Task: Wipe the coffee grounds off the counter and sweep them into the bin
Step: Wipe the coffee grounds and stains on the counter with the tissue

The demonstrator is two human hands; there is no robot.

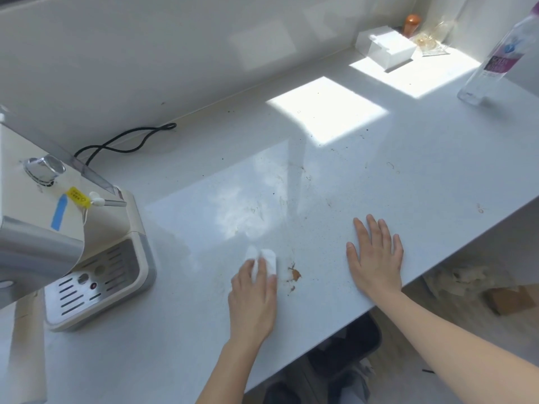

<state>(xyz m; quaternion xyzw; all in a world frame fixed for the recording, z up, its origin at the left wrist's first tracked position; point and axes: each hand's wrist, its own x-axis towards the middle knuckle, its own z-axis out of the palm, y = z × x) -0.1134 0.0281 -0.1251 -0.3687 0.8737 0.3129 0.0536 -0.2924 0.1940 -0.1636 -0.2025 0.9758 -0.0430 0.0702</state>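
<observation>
My left hand presses a folded white tissue flat on the white counter; the tissue pokes out past the fingertips. Just right of it sits a small brown clump of coffee grounds, with fine dark specks scattered across the counter's middle. My right hand lies flat and open on the counter near its front edge, holding nothing. A dark bin shows under the counter edge, between my forearms.
A cream coffee machine with a metal drip tray stands at the left, its black cable along the wall. At the back right are a white box, a brown bottle and a clear water bottle.
</observation>
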